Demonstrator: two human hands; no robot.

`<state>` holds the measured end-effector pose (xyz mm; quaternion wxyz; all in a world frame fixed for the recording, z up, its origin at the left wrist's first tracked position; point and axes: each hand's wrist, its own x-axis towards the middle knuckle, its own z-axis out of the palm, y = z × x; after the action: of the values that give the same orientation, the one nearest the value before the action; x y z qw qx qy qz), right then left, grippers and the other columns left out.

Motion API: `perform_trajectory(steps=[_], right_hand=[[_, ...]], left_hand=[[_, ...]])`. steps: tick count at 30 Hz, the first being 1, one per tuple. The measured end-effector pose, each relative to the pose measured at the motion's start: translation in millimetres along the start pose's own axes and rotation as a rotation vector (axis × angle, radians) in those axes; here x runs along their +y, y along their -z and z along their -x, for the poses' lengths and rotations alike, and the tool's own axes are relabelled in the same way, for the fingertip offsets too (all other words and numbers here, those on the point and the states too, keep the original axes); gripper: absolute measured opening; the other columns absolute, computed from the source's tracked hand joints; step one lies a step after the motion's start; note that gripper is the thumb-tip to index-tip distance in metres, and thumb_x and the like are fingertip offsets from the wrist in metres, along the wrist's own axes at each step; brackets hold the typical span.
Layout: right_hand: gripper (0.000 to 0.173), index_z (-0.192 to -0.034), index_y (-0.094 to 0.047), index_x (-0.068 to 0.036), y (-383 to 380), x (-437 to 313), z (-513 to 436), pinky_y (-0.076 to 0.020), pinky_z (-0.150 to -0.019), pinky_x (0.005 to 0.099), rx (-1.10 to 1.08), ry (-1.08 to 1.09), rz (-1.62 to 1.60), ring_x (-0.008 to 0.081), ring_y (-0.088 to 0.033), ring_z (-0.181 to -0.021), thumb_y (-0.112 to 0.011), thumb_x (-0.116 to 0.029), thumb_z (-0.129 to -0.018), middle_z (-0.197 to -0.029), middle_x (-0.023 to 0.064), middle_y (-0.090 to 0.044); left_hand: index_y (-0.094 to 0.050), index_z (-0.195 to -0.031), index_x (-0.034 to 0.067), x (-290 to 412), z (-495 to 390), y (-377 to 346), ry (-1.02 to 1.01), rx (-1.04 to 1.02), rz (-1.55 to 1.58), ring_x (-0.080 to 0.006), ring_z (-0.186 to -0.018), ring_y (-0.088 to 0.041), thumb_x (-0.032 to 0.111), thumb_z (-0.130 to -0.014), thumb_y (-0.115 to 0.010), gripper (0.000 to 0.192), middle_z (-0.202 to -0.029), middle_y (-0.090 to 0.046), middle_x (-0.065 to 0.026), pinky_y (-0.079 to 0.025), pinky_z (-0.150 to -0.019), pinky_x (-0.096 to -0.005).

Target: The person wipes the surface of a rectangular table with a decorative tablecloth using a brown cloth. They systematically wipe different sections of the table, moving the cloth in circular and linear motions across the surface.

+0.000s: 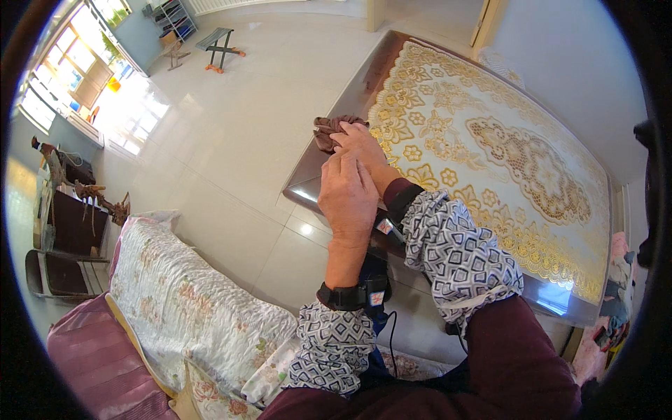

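A crumpled brown cloth [328, 131] lies near the left edge of the table, under the fingers of my right hand [362, 149], which grips it. My left hand [347, 194] is just in front, its fingers close together and overlapping the right hand in view. Its fingertips point towards the cloth, and whether anything is under its palm is hidden. Beneath the cloth is a dark brown table [310, 168] with a glossy top. A white and gold lace-patterned tablecloth [462, 142] covers most of it, beginning right beside the right hand.
A sofa or bench under a quilted floral cover [189, 289] stands at lower left. Beyond it are a dark chair [68, 273] and a gnarled wood piece [92, 191]. A folding stool [220, 47] and a shoe rack [176, 21] stand on the tiled floor [252, 115].
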<state>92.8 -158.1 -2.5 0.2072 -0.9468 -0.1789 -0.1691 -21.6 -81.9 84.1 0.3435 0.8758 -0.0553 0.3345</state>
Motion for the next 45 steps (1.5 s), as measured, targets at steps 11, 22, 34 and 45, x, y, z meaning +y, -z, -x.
perform_trajectory(steps=[11,22,34,45], right_hand=[[0.029,-0.115,-0.073,-0.008,7,-67,63,-0.0478,-0.109,0.0456,-0.086,0.209,-0.238,0.0371,-0.054,-0.134,-0.061,-0.025,-0.095,-0.137,0.0188,-0.063],[0.026,-0.114,-0.074,-0.01,113,-12,208,-0.0487,-0.107,0.0457,-0.002,-0.08,-0.169,0.0338,-0.055,-0.129,-0.069,-0.016,-0.09,-0.136,0.0118,-0.063],[0.031,-0.12,-0.075,-0.011,247,33,400,-0.0472,-0.112,0.0473,0.141,-0.568,0.178,0.0393,-0.056,-0.132,-0.074,-0.015,-0.089,-0.141,0.0148,-0.062],[0.033,-0.124,-0.074,-0.011,361,134,570,-0.0474,-0.112,0.0468,0.298,-1.003,0.441,0.0391,-0.057,-0.132,-0.072,-0.016,-0.092,-0.143,0.0181,-0.062]], left_hand=[[-0.072,-0.104,0.004,2,-2,0,-0.047,0.097,-0.042,-0.0349,-0.094,-0.071,0.003,-0.094,-0.065,0.013,-0.104,-0.072,-0.015,-0.057,-0.082,-0.0429],[-0.071,-0.106,0.007,-2,6,-6,-0.018,-0.034,-0.033,-0.0343,-0.097,-0.07,0.006,-0.095,-0.066,0.012,-0.105,-0.072,-0.0109,-0.056,-0.083,-0.043],[-0.069,-0.113,0.008,44,13,-10,-0.214,-0.199,-0.099,-0.0341,-0.104,-0.07,0.013,-0.098,-0.067,0.016,-0.111,-0.071,-0.0101,-0.056,-0.085,-0.0448],[-0.068,-0.122,0.006,78,34,-23,-0.3,-0.541,-0.12,-0.0374,-0.115,-0.065,0.015,-0.096,-0.069,0.028,-0.122,-0.07,-0.0155,-0.054,-0.096,-0.0481]])
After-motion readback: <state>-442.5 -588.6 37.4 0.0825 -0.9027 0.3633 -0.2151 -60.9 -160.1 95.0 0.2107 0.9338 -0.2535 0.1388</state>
